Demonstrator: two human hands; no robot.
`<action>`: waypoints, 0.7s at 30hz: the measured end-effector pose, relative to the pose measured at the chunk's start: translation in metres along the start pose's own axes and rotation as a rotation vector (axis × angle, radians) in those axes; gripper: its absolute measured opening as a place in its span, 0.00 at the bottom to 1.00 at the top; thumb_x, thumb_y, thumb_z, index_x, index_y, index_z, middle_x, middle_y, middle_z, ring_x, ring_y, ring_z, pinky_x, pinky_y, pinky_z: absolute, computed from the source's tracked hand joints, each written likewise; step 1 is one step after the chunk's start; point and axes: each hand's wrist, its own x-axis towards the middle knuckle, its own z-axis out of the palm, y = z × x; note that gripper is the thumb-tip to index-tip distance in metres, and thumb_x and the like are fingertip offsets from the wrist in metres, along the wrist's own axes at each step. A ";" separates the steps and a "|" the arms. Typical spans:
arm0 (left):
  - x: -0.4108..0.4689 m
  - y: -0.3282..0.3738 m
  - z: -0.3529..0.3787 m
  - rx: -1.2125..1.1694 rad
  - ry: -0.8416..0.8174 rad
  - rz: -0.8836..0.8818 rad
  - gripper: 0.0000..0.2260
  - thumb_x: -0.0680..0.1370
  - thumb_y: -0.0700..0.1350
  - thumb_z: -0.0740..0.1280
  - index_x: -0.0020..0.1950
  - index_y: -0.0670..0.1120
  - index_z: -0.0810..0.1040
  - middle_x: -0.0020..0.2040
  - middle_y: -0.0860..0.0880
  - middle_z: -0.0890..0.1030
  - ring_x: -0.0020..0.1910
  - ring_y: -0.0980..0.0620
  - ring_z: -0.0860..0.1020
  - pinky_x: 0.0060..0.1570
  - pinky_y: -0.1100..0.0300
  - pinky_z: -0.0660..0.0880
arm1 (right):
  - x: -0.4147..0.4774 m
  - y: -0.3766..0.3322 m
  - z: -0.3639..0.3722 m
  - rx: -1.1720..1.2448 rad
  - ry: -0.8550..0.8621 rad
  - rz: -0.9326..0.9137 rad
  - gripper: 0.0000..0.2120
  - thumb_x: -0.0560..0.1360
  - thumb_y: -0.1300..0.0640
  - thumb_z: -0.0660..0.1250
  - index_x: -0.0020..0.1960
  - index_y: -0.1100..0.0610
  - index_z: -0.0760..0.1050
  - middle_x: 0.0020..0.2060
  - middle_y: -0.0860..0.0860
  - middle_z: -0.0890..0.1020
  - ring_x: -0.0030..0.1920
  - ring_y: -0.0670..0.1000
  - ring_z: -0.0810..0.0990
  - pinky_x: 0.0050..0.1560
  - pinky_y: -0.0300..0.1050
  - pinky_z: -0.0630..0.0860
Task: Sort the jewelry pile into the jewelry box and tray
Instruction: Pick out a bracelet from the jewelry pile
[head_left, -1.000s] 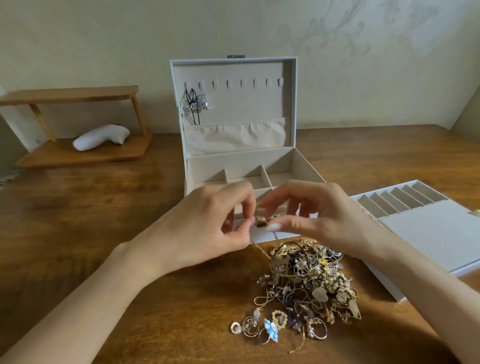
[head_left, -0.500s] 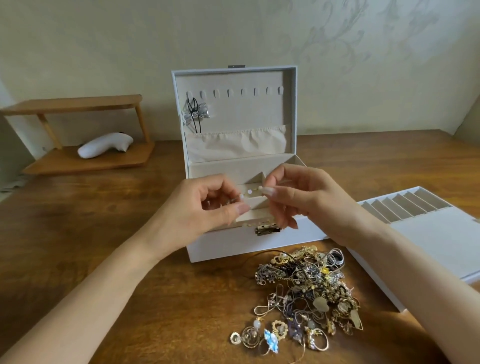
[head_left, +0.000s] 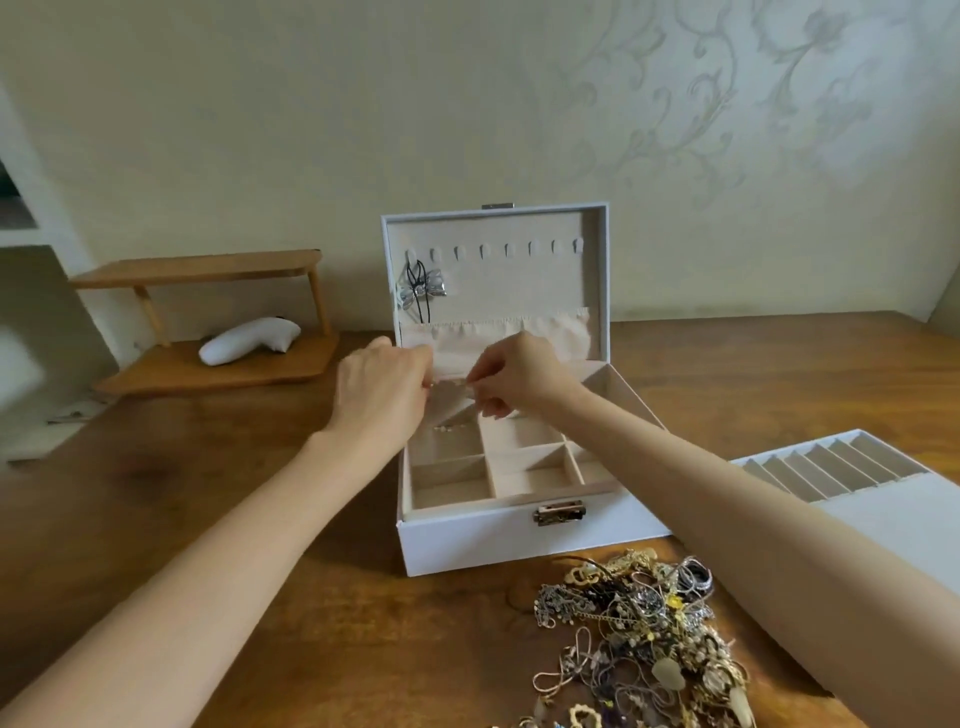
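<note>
- Head view: left hand (head_left: 382, 397) and right hand (head_left: 519, 379) each have fingers closed, pinching an end of a thin gold piece (head_left: 460, 382) over the jewelry box (head_left: 519, 538), back-left compartments.
- Jewelry pile (head_left: 649, 639) on bench (head_left: 260, 597), 5 o'clock; tray (head_left: 883, 519), 3 o'clock.
- Best: keep it taut, lower flat into one compartment, release both ends together.

The light is soft and a bit dim, brighter on the wall (head_left: 779, 130) to the right. Faint shadows lie on the table (head_left: 208, 493) by the jewelry box (head_left: 519, 540). Everything looks a little blurry, most at the left edge.
</note>
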 end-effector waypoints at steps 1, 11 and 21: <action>0.001 0.000 0.001 0.067 -0.033 0.027 0.04 0.78 0.44 0.64 0.51 0.49 0.77 0.46 0.48 0.80 0.49 0.48 0.75 0.42 0.55 0.69 | 0.005 0.002 0.005 -0.023 -0.040 0.020 0.04 0.70 0.69 0.71 0.38 0.62 0.80 0.23 0.52 0.79 0.20 0.44 0.76 0.26 0.36 0.78; -0.004 -0.004 0.001 0.164 -0.103 0.109 0.11 0.78 0.42 0.64 0.59 0.51 0.75 0.54 0.50 0.79 0.55 0.48 0.72 0.40 0.58 0.64 | 0.011 0.007 0.019 -0.214 -0.039 -0.100 0.07 0.70 0.65 0.71 0.47 0.59 0.84 0.43 0.55 0.85 0.27 0.41 0.74 0.32 0.31 0.72; 0.003 0.000 0.007 0.267 -0.569 0.358 0.12 0.78 0.42 0.58 0.56 0.47 0.79 0.60 0.48 0.76 0.65 0.47 0.64 0.66 0.50 0.43 | -0.046 -0.002 -0.046 -0.119 0.069 -0.218 0.09 0.76 0.65 0.65 0.49 0.55 0.83 0.39 0.51 0.85 0.28 0.39 0.77 0.33 0.29 0.72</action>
